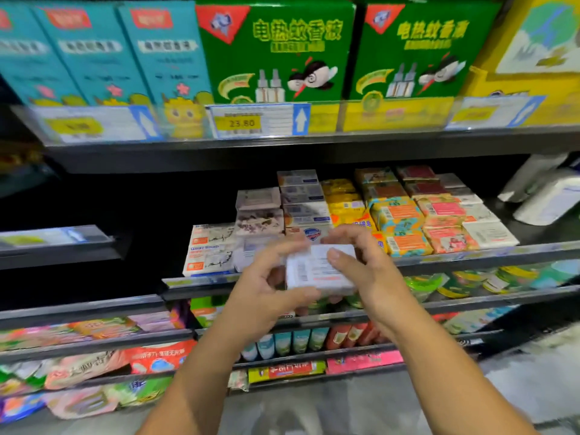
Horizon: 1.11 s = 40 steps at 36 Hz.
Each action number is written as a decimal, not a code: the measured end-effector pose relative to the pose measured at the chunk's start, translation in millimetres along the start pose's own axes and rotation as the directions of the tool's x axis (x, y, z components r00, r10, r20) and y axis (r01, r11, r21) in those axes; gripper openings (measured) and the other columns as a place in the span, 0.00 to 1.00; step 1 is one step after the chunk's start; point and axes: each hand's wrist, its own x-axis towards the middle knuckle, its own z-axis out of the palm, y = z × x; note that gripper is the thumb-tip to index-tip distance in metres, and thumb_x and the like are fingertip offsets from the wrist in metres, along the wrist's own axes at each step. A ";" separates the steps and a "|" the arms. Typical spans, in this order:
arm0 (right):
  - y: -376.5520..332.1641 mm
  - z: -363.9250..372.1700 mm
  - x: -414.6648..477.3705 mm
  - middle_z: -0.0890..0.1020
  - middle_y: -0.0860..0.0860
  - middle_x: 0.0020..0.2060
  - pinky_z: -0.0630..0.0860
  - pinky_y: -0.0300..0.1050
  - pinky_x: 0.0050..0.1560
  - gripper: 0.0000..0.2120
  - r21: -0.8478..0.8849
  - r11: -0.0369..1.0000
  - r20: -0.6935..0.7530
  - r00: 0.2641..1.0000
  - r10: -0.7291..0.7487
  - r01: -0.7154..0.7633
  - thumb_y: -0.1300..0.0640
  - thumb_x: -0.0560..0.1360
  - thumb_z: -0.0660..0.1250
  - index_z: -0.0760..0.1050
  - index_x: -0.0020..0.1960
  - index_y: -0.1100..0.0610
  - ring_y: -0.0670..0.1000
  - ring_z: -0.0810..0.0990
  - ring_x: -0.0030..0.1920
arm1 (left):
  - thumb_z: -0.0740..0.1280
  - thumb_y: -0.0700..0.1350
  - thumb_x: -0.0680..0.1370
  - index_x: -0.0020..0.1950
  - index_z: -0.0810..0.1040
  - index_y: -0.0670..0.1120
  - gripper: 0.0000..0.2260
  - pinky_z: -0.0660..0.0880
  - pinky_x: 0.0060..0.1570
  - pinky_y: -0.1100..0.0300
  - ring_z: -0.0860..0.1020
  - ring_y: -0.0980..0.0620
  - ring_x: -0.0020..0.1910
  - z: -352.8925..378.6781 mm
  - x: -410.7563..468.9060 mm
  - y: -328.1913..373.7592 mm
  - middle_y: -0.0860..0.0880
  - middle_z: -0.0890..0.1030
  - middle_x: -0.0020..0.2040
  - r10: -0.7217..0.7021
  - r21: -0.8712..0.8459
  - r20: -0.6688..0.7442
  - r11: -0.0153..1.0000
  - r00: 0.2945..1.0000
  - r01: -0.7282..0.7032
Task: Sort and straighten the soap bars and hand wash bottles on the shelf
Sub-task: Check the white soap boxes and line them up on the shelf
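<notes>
While both hands clamp it from either side, a white soap box hangs just before the front edge of the shelf. The left hand has its thumb along the box's near edge; the right hand lays its thumb on top. Behind, stacked soap bars fill the shelf toward its right end.

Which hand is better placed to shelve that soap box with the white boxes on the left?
Probably left: the left hand grips the soap box on the side nearer those white boxes; the right hand would reach across.
</notes>
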 end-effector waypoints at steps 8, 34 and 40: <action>-11.9 26.5 -7.5 0.84 0.60 0.49 0.79 0.40 0.31 0.18 0.402 0.856 0.240 0.940 0.244 -0.325 0.55 0.75 0.71 0.77 0.63 0.60 0.54 0.82 0.36 | 0.77 0.52 0.69 0.59 0.76 0.69 0.22 0.77 0.60 0.58 0.73 0.58 0.66 -34.9 -14.5 -1.5 0.62 0.72 0.66 0.046 0.292 -0.074 0.956 0.996 -0.022; 1.6 60.1 -40.0 0.85 0.53 0.53 0.79 0.42 0.40 0.26 0.154 0.977 0.279 0.955 0.098 -0.145 0.55 0.63 0.82 0.80 0.59 0.49 0.52 0.83 0.44 | 0.77 0.53 0.71 0.62 0.78 0.53 0.21 0.79 0.52 0.60 0.81 0.52 0.58 -56.3 -60.0 -1.1 0.51 0.83 0.59 0.069 0.010 -0.197 0.998 0.978 -0.069; -6.6 66.2 -38.6 0.85 0.51 0.54 0.81 0.46 0.51 0.20 0.043 0.994 0.149 0.984 0.096 -0.104 0.59 0.71 0.73 0.76 0.62 0.56 0.54 0.84 0.55 | 0.69 0.44 0.73 0.68 0.72 0.46 0.23 0.80 0.48 0.61 0.82 0.53 0.55 -42.4 -62.9 11.6 0.53 0.83 0.57 0.022 -0.159 -0.262 0.985 0.965 -0.065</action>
